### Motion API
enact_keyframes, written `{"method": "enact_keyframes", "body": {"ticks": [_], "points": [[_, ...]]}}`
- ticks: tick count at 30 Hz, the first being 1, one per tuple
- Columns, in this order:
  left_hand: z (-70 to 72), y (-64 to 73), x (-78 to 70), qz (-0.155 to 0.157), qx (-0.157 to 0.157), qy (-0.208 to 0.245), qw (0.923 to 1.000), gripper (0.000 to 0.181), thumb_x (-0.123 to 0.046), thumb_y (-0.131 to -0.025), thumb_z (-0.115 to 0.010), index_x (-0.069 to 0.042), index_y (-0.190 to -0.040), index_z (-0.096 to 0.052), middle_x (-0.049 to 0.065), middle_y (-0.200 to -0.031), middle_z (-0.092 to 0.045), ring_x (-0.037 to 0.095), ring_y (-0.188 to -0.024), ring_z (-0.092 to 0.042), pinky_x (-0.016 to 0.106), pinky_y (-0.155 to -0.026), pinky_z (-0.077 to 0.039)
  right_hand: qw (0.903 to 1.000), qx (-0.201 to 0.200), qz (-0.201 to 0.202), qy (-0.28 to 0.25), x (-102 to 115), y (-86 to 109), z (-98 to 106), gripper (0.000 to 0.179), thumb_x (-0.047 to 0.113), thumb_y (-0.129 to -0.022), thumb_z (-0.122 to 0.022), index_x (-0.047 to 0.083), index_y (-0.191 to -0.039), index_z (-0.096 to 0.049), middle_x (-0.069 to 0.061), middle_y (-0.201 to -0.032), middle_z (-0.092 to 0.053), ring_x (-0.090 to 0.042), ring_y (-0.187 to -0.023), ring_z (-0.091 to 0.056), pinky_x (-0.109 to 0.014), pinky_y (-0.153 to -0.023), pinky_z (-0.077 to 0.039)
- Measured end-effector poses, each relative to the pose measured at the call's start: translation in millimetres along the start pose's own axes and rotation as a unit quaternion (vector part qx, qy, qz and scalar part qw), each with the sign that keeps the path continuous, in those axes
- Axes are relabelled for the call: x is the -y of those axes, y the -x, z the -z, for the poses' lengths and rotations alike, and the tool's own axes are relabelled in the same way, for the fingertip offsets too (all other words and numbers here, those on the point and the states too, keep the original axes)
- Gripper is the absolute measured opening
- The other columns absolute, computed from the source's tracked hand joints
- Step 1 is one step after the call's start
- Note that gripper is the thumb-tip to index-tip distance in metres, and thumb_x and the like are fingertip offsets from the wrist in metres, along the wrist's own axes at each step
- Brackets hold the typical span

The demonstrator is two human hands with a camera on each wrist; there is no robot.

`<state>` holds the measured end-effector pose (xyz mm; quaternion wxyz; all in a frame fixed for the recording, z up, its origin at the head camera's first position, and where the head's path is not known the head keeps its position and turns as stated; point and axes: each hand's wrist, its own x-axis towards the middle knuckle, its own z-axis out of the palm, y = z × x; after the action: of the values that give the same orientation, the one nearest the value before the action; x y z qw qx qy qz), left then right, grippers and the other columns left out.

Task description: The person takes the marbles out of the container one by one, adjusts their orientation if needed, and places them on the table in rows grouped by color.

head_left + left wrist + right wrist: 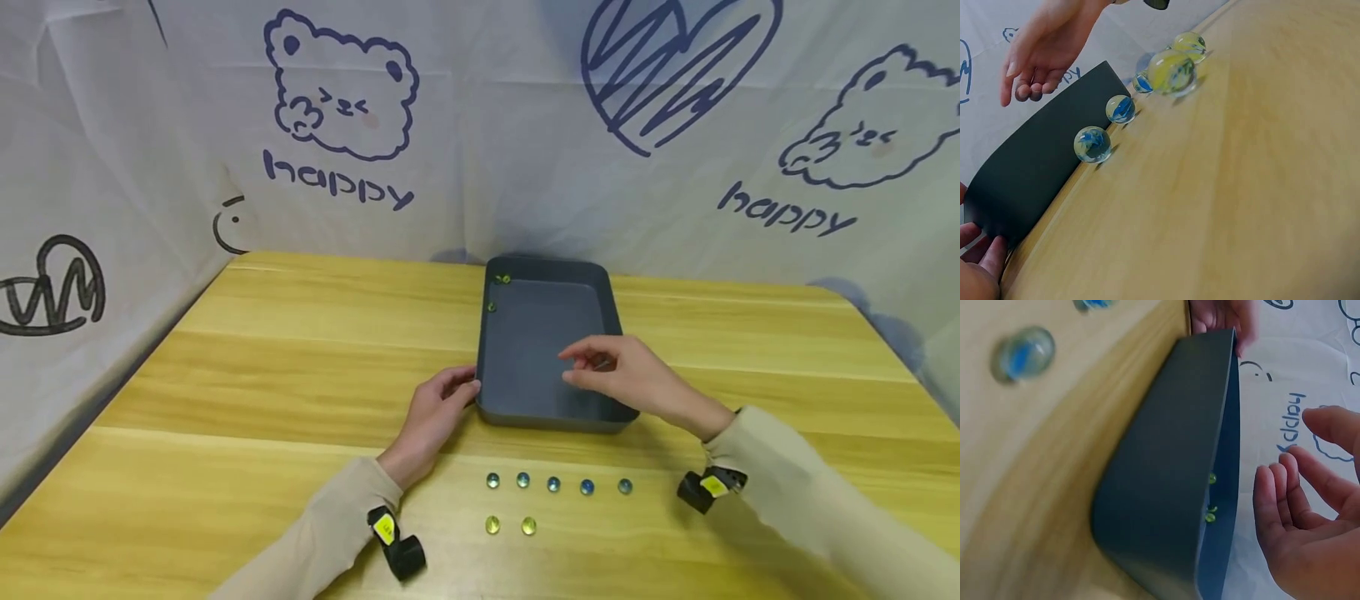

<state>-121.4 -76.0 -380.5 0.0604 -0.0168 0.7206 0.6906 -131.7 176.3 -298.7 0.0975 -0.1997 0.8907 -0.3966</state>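
Note:
A dark grey rectangular tray rests on the wooden table. My left hand holds it at its near left corner, thumb and fingers against the wall; in the left wrist view the fingertips meet the dark tray wall. Over the tray's right side hovers my right hand, fingers loosely bent and thumb apart, with nothing between them. Inside, by the far left corner, lie yellow-green marbles, with another marble along the left wall. In front of the tray, several clear-and-blue marbles form a row.
Two yellow marbles sit on the table nearer to me than the blue row. White cloth with drawn bears and a heart hangs behind and left of the table. A small black camera is strapped to each wrist.

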Motion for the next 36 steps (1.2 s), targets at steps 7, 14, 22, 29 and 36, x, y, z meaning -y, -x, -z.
{"method": "enact_keyframes", "body": {"ticks": [7,14,22,29,36], "points": [[-1.1,-0.5,-2.6,0.004,0.0,-0.002,1.0,0.035,-0.012,-0.096,-0.057,0.004,-0.127,-0.059,0.016,-0.124,-0.061,0.026,-0.113,-0.056,0.037,-0.097,-0.046,1.0,-0.002,-0.009,0.002,3,-14.2,11,0.036,0.022,-0.093,-0.066,-0.001,-0.121,-0.064,-0.004,-0.095,-0.061,-0.019,-0.085,-0.057,-0.035,-0.075,-0.05],[-0.6,0.6,-1.6,0.003,-0.002,0.002,1.0,0.034,-0.012,-0.096,-0.057,0.004,-0.126,-0.059,0.017,-0.123,-0.061,0.026,-0.112,-0.057,0.037,-0.097,-0.047,0.9999,-0.006,-0.012,0.006,3,-32.3,18,0.034,0.023,-0.094,-0.064,0.002,-0.12,-0.064,-0.007,-0.099,-0.061,-0.02,-0.088,-0.058,-0.035,-0.076,-0.05],[-0.8,1.6,-1.9,0.002,-0.005,-0.005,1.0,0.034,-0.012,-0.096,-0.058,0.003,-0.126,-0.06,0.016,-0.123,-0.061,0.026,-0.112,-0.057,0.037,-0.096,-0.047,0.999,0.021,-0.037,0.01,5,-51.3,25,0.031,0.02,-0.094,-0.063,0.002,-0.12,-0.064,-0.008,-0.098,-0.061,-0.033,-0.093,-0.056,-0.04,-0.078,-0.049],[-0.9,1.7,-1.2,0.009,-0.005,-0.004,0.9999,0.034,-0.012,-0.096,-0.057,0.003,-0.126,-0.059,0.016,-0.123,-0.061,0.026,-0.112,-0.057,0.037,-0.096,-0.047,0.9964,0.059,-0.061,-0.011,5,-68.9,28,0.033,0.019,-0.095,-0.061,0.002,-0.123,-0.062,-0.011,-0.11,-0.063,-0.036,-0.104,-0.056,-0.051,-0.091,-0.046],[-1.3,0.8,-1.3,0.001,0.0,-0.002,1.0,0.035,-0.012,-0.096,-0.057,0.003,-0.127,-0.059,0.016,-0.123,-0.061,0.026,-0.112,-0.057,0.038,-0.097,-0.047,0.9951,0.035,-0.084,-0.038,2,-92.8,29,0.032,0.017,-0.094,-0.063,0.001,-0.121,-0.063,-0.013,-0.111,-0.063,-0.037,-0.108,-0.055,-0.049,-0.095,-0.045]]}}
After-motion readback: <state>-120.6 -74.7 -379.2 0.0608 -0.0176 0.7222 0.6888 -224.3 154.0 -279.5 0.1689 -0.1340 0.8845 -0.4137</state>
